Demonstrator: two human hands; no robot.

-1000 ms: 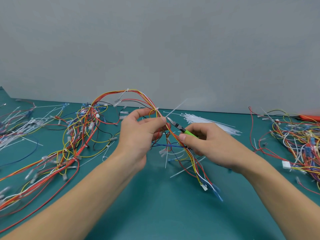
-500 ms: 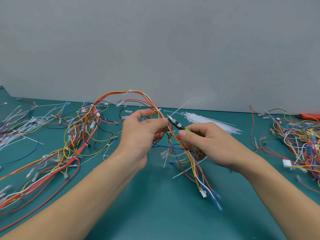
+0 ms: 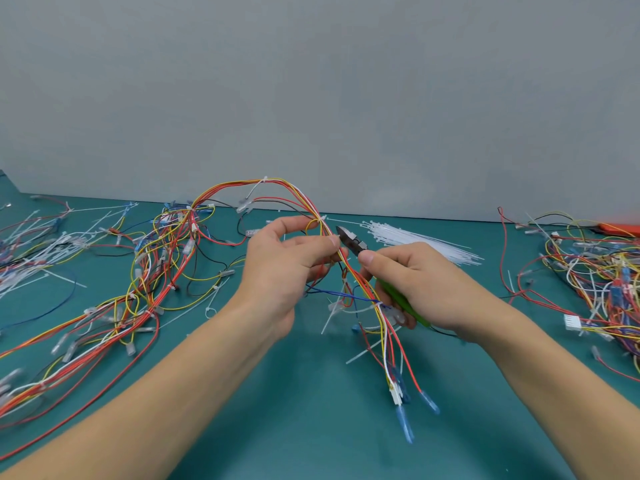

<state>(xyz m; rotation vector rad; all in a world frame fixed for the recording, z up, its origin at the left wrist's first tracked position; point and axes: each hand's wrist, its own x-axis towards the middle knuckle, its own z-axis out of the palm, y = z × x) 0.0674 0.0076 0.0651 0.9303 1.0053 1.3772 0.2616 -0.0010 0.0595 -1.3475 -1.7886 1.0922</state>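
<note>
My left hand (image 3: 284,268) pinches a bundle of red, yellow and white wires (image 3: 277,188) that arches up from the table and hangs down to blue and white connectors (image 3: 398,396). My right hand (image 3: 415,278) grips green-handled cutters (image 3: 353,242). The dark jaws point up-left and sit right beside the bundle at my left fingertips. A white cable tie (image 3: 323,218) wraps the bundle just above my left fingers.
A loose pile of white cable ties (image 3: 415,242) lies behind my right hand. More wire harnesses sprawl at the left (image 3: 104,306) and the right (image 3: 595,282) on the teal mat (image 3: 311,427). Cut tie ends litter the middle. A grey wall stands behind.
The long white tie tail that stuck up from the bundle near the cutter jaws is gone. Both hands stay nearly in place.
</note>
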